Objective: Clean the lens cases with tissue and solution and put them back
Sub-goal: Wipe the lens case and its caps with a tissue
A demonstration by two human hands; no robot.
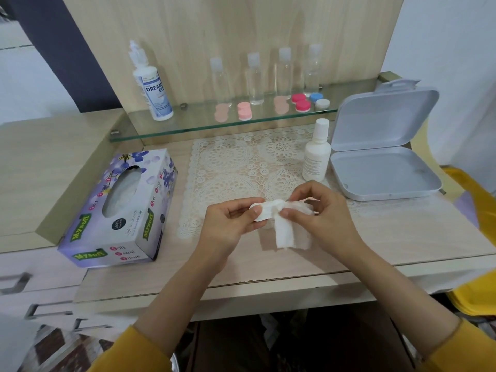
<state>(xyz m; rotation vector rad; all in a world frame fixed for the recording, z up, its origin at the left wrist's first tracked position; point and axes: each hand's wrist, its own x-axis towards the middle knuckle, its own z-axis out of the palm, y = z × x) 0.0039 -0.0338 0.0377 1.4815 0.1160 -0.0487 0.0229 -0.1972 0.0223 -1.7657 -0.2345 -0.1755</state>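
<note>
A: How is the white lens case (261, 214) held?
B: It is pinched at one end by the left hand (233, 218), above the lace mat (228, 157), so the other end is free; tissue (287, 233) is wrapped round that end and gripped by the right hand (318, 210), likely for wiping.
A: And the supplies?
B: The solution bottle (316, 154) and tissue box (120, 208) are set within reach; other cases (302, 102) are stood on the glass shelf (188, 122)
</note>
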